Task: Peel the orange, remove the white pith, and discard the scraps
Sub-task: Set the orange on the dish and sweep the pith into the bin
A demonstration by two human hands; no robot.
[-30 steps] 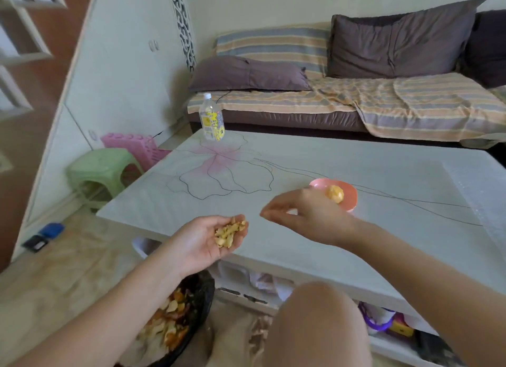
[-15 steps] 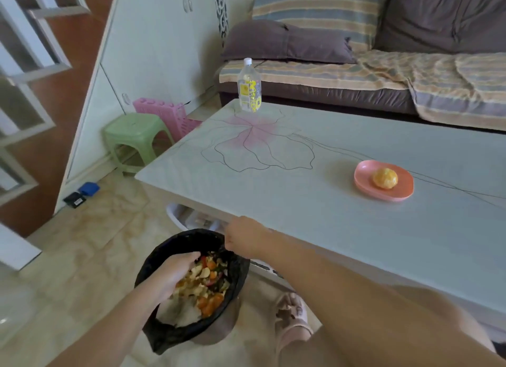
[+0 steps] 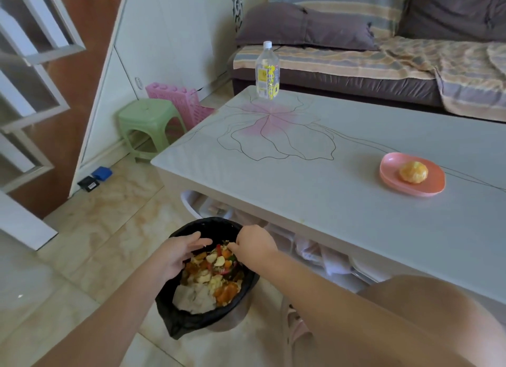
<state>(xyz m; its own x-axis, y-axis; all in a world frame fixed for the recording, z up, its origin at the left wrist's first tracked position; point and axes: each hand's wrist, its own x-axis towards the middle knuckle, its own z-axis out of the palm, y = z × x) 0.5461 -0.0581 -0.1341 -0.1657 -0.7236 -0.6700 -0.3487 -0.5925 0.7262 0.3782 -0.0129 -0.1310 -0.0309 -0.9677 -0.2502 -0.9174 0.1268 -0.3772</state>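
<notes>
Left hand: your left hand (image 3: pixel 175 257) hangs over the bin, palm turned inward. Its fingers (image 3: pixel 197 242) are straight, spread wide and hold nothing.
Right hand: your right hand (image 3: pixel 254 246) is at the bin's far right rim. The fingers (image 3: pixel 232 247) curl down with their tips bunched just above the heap. Whether they pinch a piece cannot be told.
Scraps: the scraps (image 3: pixel 213 276), a mix of pale and orange pieces, lie directly below both sets of fingers, inside the bin.
Bin: the black-lined bin (image 3: pixel 178 320) stands on the floor (image 3: pixel 109 229) beneath your fingers, just beside the near edge of the bench (image 3: pixel 315 202).
Orange: the peeled orange (image 3: pixel 413 172) sits on a pink plate (image 3: pixel 432 190) on the bench, well apart from your right fingers, up and to their right.
Bottle: a clear bottle (image 3: pixel 267 70) stands upright at the bench's far corner, well beyond both hands.
</notes>
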